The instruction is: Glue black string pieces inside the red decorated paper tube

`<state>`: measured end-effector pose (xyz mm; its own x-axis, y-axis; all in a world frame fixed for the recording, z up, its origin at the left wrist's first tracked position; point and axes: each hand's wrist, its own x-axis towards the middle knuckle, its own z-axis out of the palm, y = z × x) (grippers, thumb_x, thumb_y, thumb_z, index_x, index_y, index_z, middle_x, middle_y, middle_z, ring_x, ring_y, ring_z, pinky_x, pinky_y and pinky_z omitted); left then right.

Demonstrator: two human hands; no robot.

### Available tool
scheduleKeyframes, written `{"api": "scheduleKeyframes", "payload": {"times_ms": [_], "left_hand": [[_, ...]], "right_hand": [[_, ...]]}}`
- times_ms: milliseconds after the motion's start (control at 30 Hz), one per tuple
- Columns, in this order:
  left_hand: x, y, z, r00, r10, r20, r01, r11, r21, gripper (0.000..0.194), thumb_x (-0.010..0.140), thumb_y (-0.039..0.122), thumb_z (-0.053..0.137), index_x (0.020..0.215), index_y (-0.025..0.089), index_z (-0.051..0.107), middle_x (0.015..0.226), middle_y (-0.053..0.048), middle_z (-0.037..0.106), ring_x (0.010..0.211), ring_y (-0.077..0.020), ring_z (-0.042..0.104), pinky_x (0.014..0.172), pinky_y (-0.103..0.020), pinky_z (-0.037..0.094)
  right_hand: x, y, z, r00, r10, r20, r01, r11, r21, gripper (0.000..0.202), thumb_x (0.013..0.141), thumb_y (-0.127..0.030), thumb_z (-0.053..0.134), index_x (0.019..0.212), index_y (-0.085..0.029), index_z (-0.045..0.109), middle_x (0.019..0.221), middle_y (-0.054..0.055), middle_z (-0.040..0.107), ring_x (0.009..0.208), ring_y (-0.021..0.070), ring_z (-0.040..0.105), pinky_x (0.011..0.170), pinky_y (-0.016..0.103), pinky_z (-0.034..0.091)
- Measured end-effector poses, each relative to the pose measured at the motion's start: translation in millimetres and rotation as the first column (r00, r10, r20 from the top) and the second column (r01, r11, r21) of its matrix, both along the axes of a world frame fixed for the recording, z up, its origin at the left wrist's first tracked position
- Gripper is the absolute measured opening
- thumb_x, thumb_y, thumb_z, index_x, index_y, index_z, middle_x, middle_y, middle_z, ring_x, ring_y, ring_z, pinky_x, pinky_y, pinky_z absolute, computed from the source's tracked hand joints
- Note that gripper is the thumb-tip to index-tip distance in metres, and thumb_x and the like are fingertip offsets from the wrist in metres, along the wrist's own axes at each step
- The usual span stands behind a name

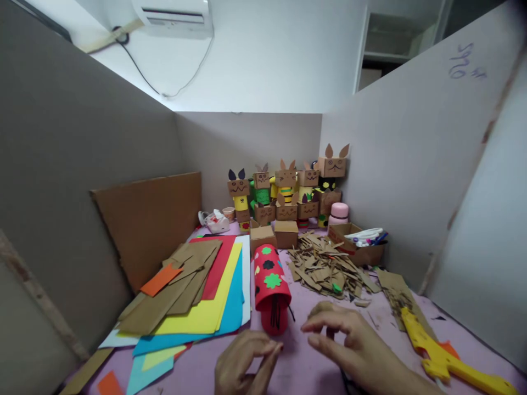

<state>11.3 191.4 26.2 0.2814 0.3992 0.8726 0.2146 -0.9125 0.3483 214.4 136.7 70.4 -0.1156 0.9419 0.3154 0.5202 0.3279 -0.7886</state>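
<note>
My left hand [248,363] is at the bottom centre, thumb and forefinger pinched together. A tiny dark red spot shows at the fingertips; I cannot make out what it is. To its right, my right hand [349,341] hovers with thumb and fingers apart and nothing between them. Just beyond both hands lies a red roll [269,277] decorated with green and black flower shapes. Thin black strands [276,311] hang at its near end, where a smaller red round part [273,323] shows. Neither hand touches the roll.
Coloured sheets [225,291] and cardboard pieces [181,296] lie left. Cardboard scraps [325,263] and a pen box [364,253] are right, with a yellow glue gun [436,351] nearer. Cardboard animal figures [286,178] stand behind two small boxes [286,235]. Partitions [247,137] enclose the table.
</note>
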Motion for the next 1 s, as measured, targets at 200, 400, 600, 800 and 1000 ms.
{"api": "scheduleKeyframes", "payload": {"times_ms": [200, 400, 600, 800, 1000], "left_hand": [[0, -5, -1.1, 0.999, -0.018, -0.04, 0.02, 0.998, 0.052, 0.019, 0.074, 0.007, 0.059, 0.071, 0.019, 0.045, 0.062, 0.001, 0.056, 0.056, -0.0103, 0.057, 0.05, -0.019, 0.045], [4, 0, -2.0, 0.993, -0.073, -0.093, 0.081, 0.993, 0.089, 0.016, 0.077, 0.02, 0.059, 0.075, 0.02, 0.043, 0.064, -0.002, 0.056, 0.057, -0.012, 0.056, 0.049, -0.02, 0.044], [9, -7, -8.2, 0.947, -0.283, -0.153, 0.201, 0.891, -0.407, 0.022, 0.069, 0.024, 0.067, 0.077, 0.02, 0.047, 0.068, 0.001, 0.055, 0.06, -0.0106, 0.053, 0.052, -0.019, 0.042], [23, -8, -23.7, 0.85, -0.499, 0.166, 0.28, 0.162, -0.946, 0.043, 0.047, 0.017, 0.074, 0.078, 0.02, 0.043, 0.061, 0.01, 0.046, 0.048, -0.0035, 0.038, 0.042, -0.016, 0.025], [35, -3, -43.3, 0.834, -0.319, 0.451, 0.383, -0.253, -0.888, 0.052, 0.049, 0.03, 0.07, 0.095, 0.02, 0.047, 0.062, 0.008, 0.047, 0.042, -0.0019, 0.036, 0.039, -0.018, 0.018]], "right_hand": [[-37, 1, -7.6, 0.975, 0.15, 0.163, -0.176, 0.972, 0.158, 0.026, 0.075, -0.035, 0.061, 0.088, -0.013, 0.068, 0.078, 0.011, 0.066, 0.07, 0.0192, 0.06, 0.06, 0.028, 0.046], [-36, 1, -8.3, 0.963, 0.124, 0.24, -0.156, 0.981, 0.116, 0.016, 0.076, -0.02, 0.058, 0.066, -0.013, 0.068, 0.059, 0.005, 0.064, 0.055, 0.014, 0.057, 0.05, 0.022, 0.039], [-27, 1, -17.3, 0.899, 0.181, 0.398, -0.221, 0.974, 0.055, 0.011, 0.072, -0.013, 0.06, 0.063, -0.014, 0.067, 0.06, 0.003, 0.068, 0.051, 0.0114, 0.058, 0.046, 0.019, 0.036], [-24, 2, -57.3, 0.742, 0.09, 0.664, -0.351, 0.897, 0.27, 0.024, 0.083, -0.028, 0.053, 0.063, -0.02, 0.062, 0.053, -0.001, 0.064, 0.045, 0.0108, 0.051, 0.04, 0.024, 0.026], [-34, 6, -68.9, 0.703, 0.173, 0.69, -0.262, 0.965, 0.025, 0.021, 0.073, -0.029, 0.064, 0.055, -0.021, 0.056, 0.051, -0.005, 0.059, 0.041, 0.0088, 0.042, 0.036, 0.022, 0.018]]}}
